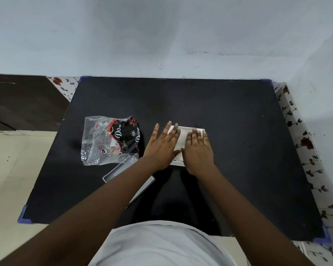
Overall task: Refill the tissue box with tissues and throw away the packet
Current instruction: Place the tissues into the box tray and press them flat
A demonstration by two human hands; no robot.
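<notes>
A white tissue box (188, 129) stands open near the middle of the black table (229, 116), with white tissues (181, 140) showing inside it. Both hands lie flat on the tissues, fingers spread, pressing down. My left hand (162, 145) covers the box's left part and my right hand (197, 150) covers its right part. The emptied clear plastic packet (108, 140), printed black and red, lies crumpled on the table to the left of the box. The box's flat white lid (117, 170) lies under my left forearm, partly hidden.
The table has blue corner guards (24, 217) and stands against a pale wall (161, 35). A floral-patterned surface (306, 143) runs along the right side. A dark wooden panel (23, 100) is at the far left, with a beige floor (12, 179) below it.
</notes>
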